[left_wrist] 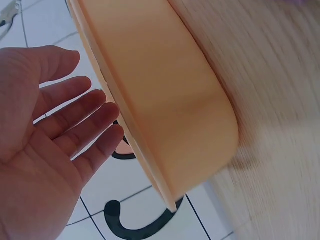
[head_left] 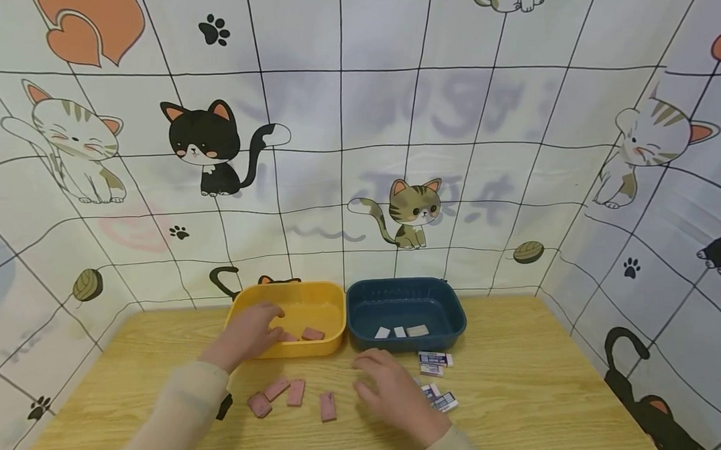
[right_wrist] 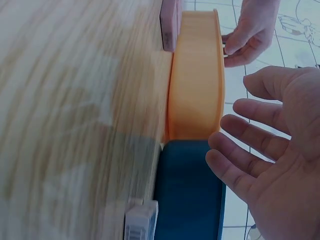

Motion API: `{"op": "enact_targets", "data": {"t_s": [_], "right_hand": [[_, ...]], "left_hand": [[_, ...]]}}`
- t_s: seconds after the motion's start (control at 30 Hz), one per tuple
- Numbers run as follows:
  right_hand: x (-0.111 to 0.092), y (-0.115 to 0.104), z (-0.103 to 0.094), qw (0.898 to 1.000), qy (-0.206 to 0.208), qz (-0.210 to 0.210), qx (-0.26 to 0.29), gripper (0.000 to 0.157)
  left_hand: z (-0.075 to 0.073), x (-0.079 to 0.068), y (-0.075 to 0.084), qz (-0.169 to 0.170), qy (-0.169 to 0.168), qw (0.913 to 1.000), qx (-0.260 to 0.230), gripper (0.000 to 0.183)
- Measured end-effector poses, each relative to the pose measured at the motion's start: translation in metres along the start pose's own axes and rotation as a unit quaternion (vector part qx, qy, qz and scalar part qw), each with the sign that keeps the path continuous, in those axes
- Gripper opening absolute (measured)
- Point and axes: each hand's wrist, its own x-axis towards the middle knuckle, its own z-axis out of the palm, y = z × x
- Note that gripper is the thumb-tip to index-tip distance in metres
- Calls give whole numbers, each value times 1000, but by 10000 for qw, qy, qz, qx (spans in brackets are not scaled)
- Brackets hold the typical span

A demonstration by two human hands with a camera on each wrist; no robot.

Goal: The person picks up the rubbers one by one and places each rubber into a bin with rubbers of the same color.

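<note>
Pink blocks (head_left: 296, 393) lie in two places as I look down through the head view: four on the wooden table (head_left: 525, 392), in front of the yellow bin (head_left: 302, 349), and two that I can make out inside it. My left hand (head_left: 252, 336) is over that bin's left front edge, fingers apart and loosely extended, gripping nothing. My right hand (head_left: 395, 392) hovers over the table in front of the blue bin (head_left: 405, 344), its fingers also apart, slightly bent and holding nothing; the nearest pink block is just to its left. To its right I see small printed packets (head_left: 445, 402) in two loose groups. Three white pieces (head_left: 417, 330) lie inside the blue bin, which stands just beside the yellow one.
</note>
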Motion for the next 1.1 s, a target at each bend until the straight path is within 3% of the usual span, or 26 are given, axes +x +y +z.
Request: {"op": "enact_targets", "data": {"t_s": [0.37, 0.67, 0.8, 1.1], "right_hand": [[-8, 9, -12, 9994, 222, 233, -80, 27], [-12, 19, -14, 9986, 374, 350, -87, 26], [-13, 23, -15, 9985, 444, 315, -91, 25], [-14, 27, -18, 9983, 344, 465, 52, 24]], "left_hand": [[4, -17, 26, 493, 633, 9968, -39, 28], [11, -26, 45, 468, 873, 9951, -43, 25], [14, -28, 51, 605, 1060, 9923, -226, 25], [20, -34, 64, 603, 1014, 9919, -466, 31]]}}
